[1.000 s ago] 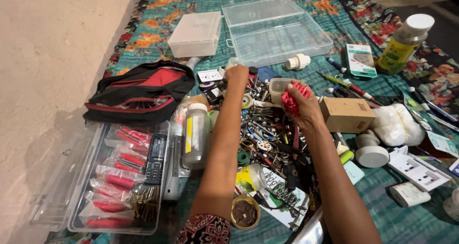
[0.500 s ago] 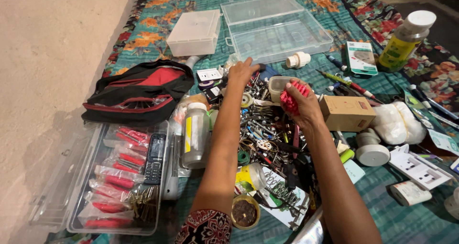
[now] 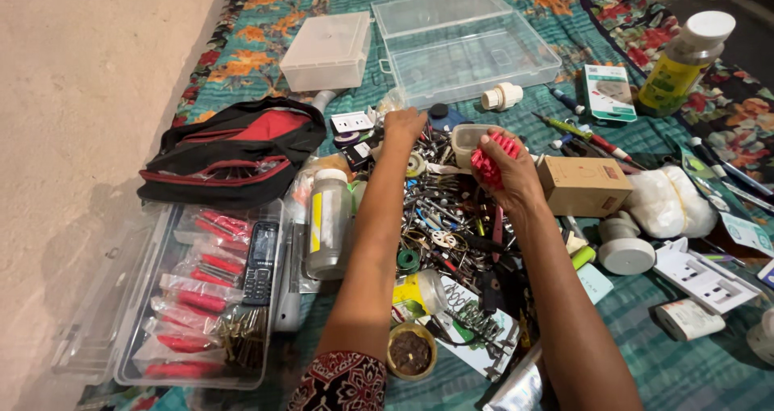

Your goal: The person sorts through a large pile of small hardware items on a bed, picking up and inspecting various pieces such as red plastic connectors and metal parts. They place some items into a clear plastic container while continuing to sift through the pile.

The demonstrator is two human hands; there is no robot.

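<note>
A teal floral quilt (image 3: 266, 36) is carrying everything: clear plastic boxes (image 3: 463, 44), a black-red bag (image 3: 234, 149), and a hardware pile (image 3: 447, 217) are lying on it.

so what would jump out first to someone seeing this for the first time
Probably the tangled heap of small metal hardware in the middle of the floral cloth, with both hands in it: the right hand grips a bunch of red plastic plugs, and the left hand reaches into the far edge of the heap. Next, the red-and-black bag on the left and the open clear plastic case at the top.
</note>
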